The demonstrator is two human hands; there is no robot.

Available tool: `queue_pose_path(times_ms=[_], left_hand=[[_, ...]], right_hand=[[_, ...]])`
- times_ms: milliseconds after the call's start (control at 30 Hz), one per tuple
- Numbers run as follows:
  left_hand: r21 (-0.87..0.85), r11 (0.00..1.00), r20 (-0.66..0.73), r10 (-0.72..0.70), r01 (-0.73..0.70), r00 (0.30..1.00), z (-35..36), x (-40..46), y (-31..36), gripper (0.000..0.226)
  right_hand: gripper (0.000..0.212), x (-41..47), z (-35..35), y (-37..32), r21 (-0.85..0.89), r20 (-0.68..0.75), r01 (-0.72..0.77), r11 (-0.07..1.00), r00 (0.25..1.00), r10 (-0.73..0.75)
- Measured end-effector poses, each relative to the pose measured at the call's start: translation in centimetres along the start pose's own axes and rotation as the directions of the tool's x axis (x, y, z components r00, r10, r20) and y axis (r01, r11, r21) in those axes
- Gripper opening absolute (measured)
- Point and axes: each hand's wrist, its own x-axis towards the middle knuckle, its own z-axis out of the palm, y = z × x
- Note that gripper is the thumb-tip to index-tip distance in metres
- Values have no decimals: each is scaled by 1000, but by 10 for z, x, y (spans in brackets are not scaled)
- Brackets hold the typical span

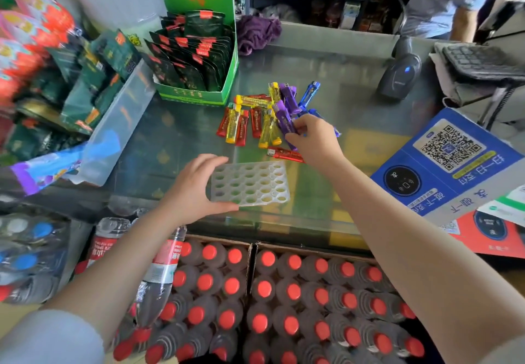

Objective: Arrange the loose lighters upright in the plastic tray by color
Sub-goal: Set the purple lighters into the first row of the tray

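A white plastic tray (255, 183) with rows of round holes lies flat on the glass counter, holding no lighters. My left hand (196, 184) grips its left edge, thumb under the near side. Behind the tray lies a heap of loose lighters: red lighters (241, 126), yellow lighters (267, 126), purple lighters (285, 107) and blue lighters (311, 93). One red lighter (285, 153) lies apart, just beyond the tray. My right hand (312, 139) rests on the right side of the heap, fingers closed around a purple lighter (284, 120). More lighters are hidden under that hand.
A green display box (199, 93) of dark packets stands back left. A barcode scanner (400, 76) stands back right, a keyboard (483, 62) beyond it. A blue QR-code sign (443, 164) lies on the right. Crates of red-capped bottles (284, 306) sit below the counter's front edge.
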Motion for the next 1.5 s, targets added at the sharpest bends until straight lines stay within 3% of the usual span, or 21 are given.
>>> queue_pose_path(times_ms=[167,233,433,700,967,1200,1500], left_hand=[[11,999,-25,41,-41,999,-16,-7,-24,98],[19,999,-79,51,-49,996,-22,-10,-34,92],[25,996,-28,89,-89,996,-40,-8,-70,106],[85,978,-19,191,-188,981,-41,0,-86,98],[91,972,-40,222,-218,974,-39,4,-91,92],[81,977,-42,202,-198,978,-39,3,-90,91],[80,979,-18,192,-190,981,-40,4,-89,94]], right_hand=[[8,-30,27,-29,333,114,-33,942,993,-5],[14,-40,40,-38,391,129,-39,920,992,-12],[27,-53,80,-73,320,33,44,946,998,-58],[10,-51,117,-101,183,-26,71,981,997,-67],[19,-45,125,-104,5,12,152,988,988,-152],[16,-41,131,-94,-58,14,173,983,985,-172],[30,-46,123,-89,-177,50,242,954,970,-237]])
